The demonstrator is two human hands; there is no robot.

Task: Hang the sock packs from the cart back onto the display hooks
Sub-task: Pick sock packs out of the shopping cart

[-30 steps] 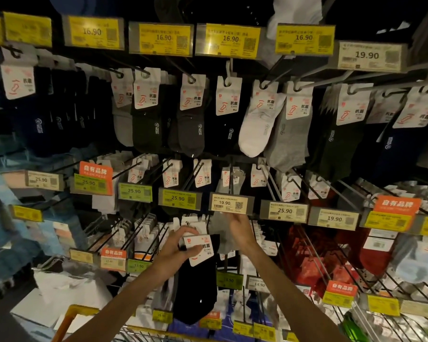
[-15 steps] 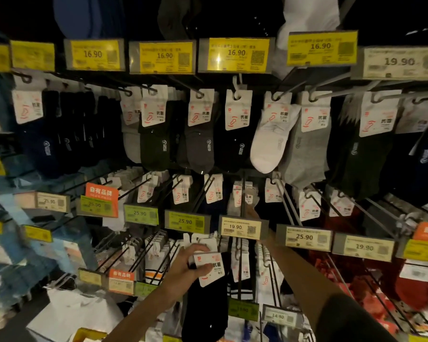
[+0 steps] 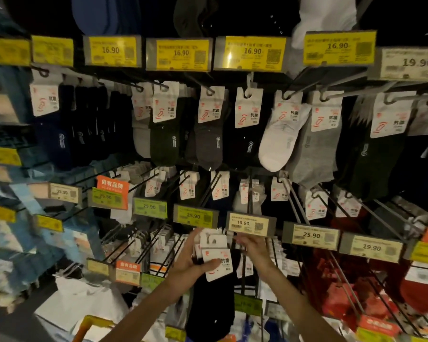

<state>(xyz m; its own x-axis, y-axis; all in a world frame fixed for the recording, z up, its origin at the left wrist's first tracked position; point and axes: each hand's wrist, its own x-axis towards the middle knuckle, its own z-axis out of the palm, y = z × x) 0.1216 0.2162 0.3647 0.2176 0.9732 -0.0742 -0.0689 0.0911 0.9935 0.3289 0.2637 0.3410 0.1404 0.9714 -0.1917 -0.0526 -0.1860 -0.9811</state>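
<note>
Head view: left hand (image 3: 187, 267) pinches black sock pack (image 3: 219, 259) by white header card, just below 19.90 price tag (image 3: 248, 224). Right hand (image 3: 253, 245) beside card top; cannot tell whether it grasps anything. Risks: hanger hole misses hook tip in dim, crowded rack; neighbouring packs (image 3: 248, 267) knocked loose; pack ends on wrong-price hook.

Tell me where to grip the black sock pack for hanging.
Pinch the stiff white card from the left edge, below the hanger tab, as the left hand does with its thumb across the front. The sock hangs limp beneath, and the tab's hole on top must stay clear for hanging.
</note>
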